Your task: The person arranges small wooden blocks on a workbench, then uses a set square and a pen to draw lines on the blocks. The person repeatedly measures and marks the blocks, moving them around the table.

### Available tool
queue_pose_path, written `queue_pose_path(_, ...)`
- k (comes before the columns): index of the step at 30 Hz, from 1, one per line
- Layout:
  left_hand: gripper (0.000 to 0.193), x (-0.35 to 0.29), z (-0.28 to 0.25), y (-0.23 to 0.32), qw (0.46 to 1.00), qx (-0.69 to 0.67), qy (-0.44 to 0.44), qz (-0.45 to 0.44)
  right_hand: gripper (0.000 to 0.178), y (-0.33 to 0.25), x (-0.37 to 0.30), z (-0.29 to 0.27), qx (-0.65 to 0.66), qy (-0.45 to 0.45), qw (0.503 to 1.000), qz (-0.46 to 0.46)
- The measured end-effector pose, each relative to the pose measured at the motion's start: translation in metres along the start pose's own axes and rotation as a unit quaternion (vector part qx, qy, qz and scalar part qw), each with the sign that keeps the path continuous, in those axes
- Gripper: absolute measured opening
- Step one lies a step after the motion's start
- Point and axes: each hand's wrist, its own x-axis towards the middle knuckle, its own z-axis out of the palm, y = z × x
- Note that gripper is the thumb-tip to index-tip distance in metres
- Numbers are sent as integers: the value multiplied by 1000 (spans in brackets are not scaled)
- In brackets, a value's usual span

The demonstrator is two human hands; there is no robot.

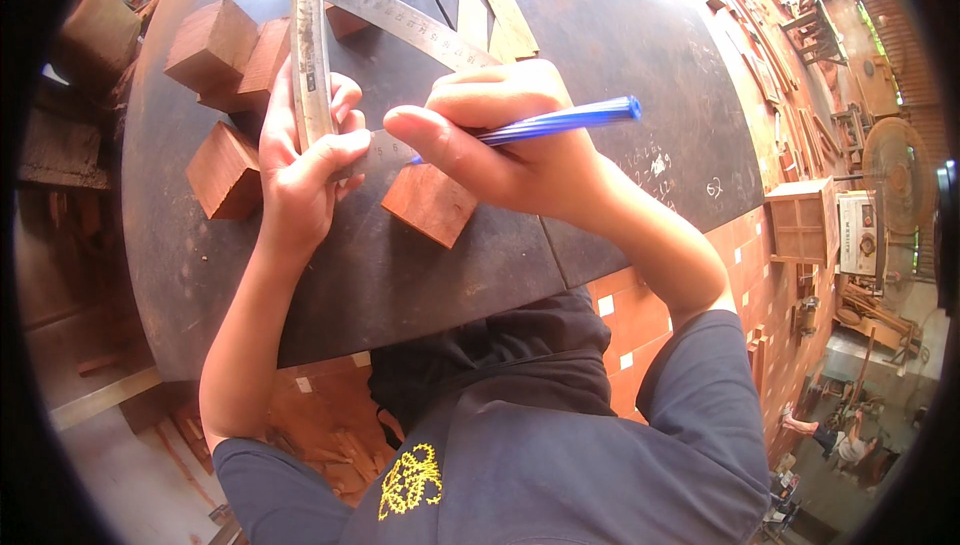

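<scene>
My left hand (305,160) is wrapped round the thick metal stock of a measuring square (312,65). One graduated arm slants from its top toward my right hand; another marked strip lies by my left fingers, its far part hidden. My right hand (505,130) pinches a blue pen (570,123), its tip down beside the marked strip. Just under the tip sits a reddish-brown wooden block (432,207) near the table's front. To the left of my left hand is another wooden block (224,171). Whether the pen tip touches the block I cannot tell.
More wooden blocks (212,43) stand at the far left of the dark table (470,280), one behind the square's slanting arm. Thin wood strips (500,5) lie at the back. Chalk-like writing marks the tabletop on the right. A person (850,443) is far off at lower right.
</scene>
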Motion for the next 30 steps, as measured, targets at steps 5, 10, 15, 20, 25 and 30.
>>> queue_pose_path(5, 67, 3, -11, -10, 999, -32, -34, -10, 35, 1, 4, -12, -71, -16, 997, 36)
queue_pose_path(10, 60, 3, -4, -8, 998, -58, -32, 16, 39, 1, 4, -9, 13, 5, 997, 78)
queue_pose_path(15, 47, 4, -6, -7, 993, -111, -28, -42, 39, -3, 3, -7, 64, 52, 993, 84)
queue_pose_path(20, 38, 5, -15, -13, 987, -142, -28, -64, 37, 2, 1, -4, 64, 26, 996, 56)
queue_pose_path(25, 38, 5, -9, -10, 986, -158, -29, -50, 36, 1, 1, 0, 75, 49, 994, 61)
queue_pose_path(30, 35, 3, -4, -4, 987, -152, -20, -44, 32, -2, 3, -6, -7, -22, 999, 37)
